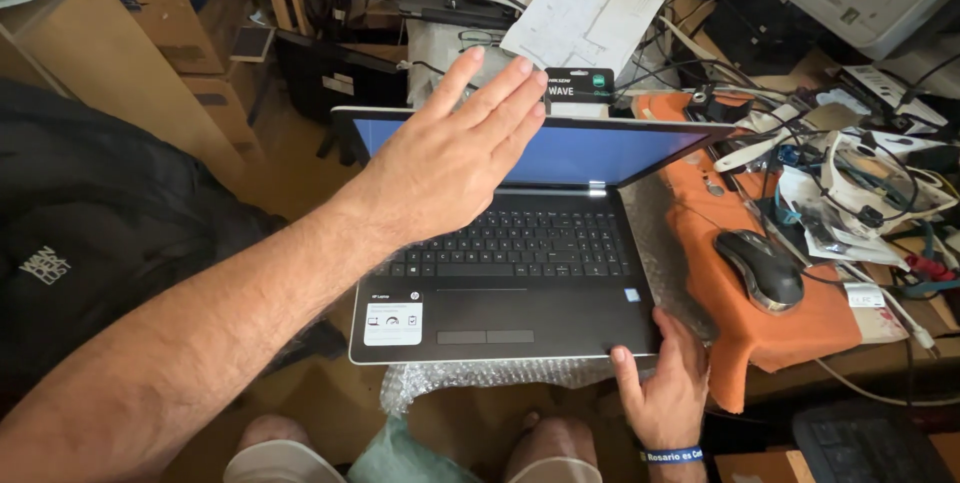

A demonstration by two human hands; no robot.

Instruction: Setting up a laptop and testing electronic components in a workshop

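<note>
Silver laptop [520, 273]: open on bubble wrap [470, 378], screen blue, lid tilted back toward the clutter; sits in front of the person's knees, centre of view.
Left hand [450, 158]: flat, fingers straight and together, palm down, holding nothing; hovers over the keyboard's left half, fingertips [520, 83] level with the lid's top edge (contact with the lid cannot be told).
Right hand [665, 383]: at the laptop's front right corner, thumb pressed on the palm rest, other fingers down past the base edge, gripping that corner; blue wristband [672, 455] on the wrist.
Laptop vs hands: between them, left hand above and toward the screen, right hand at the near corner.
Mouse [760, 268]: dark, on orange cloth [760, 323], right of the laptop, apart from both hands.
Paper [590, 8]: white sheet behind the lid, propped on piled gear.
Bag [90, 233]: black, far left under the left forearm.
Cables [860, 183]: tangle at right, beyond the mouse.
</note>
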